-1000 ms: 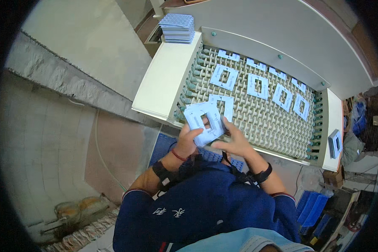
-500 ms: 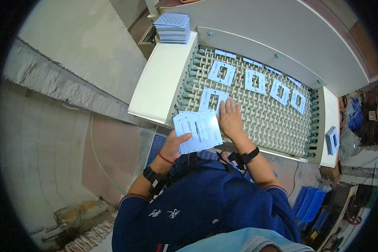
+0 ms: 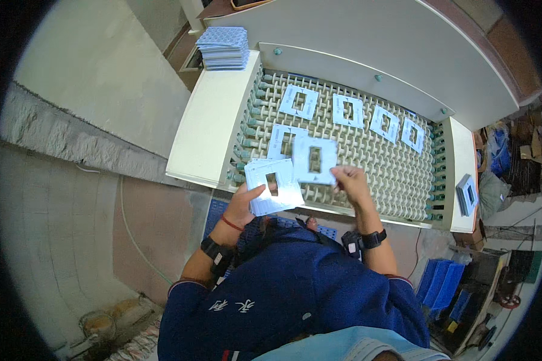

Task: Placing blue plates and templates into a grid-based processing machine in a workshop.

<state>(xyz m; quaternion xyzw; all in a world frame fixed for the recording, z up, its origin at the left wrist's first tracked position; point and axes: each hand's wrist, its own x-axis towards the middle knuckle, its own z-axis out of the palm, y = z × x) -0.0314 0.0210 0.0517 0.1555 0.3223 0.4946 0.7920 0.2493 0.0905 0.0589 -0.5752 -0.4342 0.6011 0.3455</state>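
Observation:
My left hand [image 3: 241, 206] grips a small stack of flat, light-blue square panels [image 3: 287, 197] with rectangular cutouts, its thumb lying on top. In my right hand [image 3: 353, 184], thumb and fingers pinch the lower right corner of a single panel [image 3: 327, 157] of the same kind. That panel is above the near left part of a roller conveyor [image 3: 379, 186], partly covering another panel [image 3: 277, 144] that lies on the rollers. Farther back, a row of similar panels rests on the conveyor, among them one panel [image 3: 288, 103] at the left and one [image 3: 412, 144] at the right.
On the conveyor's left white side ledge [image 3: 208, 120] stands a tall pile of light-blue panels [image 3: 224, 51]. A few darker framed pieces [image 3: 465, 195] lie on the right ledge [image 3: 457, 162]. A grey cover [image 3: 355, 42] rises behind the rollers. Blue bins [image 3: 442, 283] stand at the lower right.
My right hand has come off the panel on the rollers, moved right and toward me, and now holds another panel. The panels on the rollers have shifted farther back. The view has shifted slightly.

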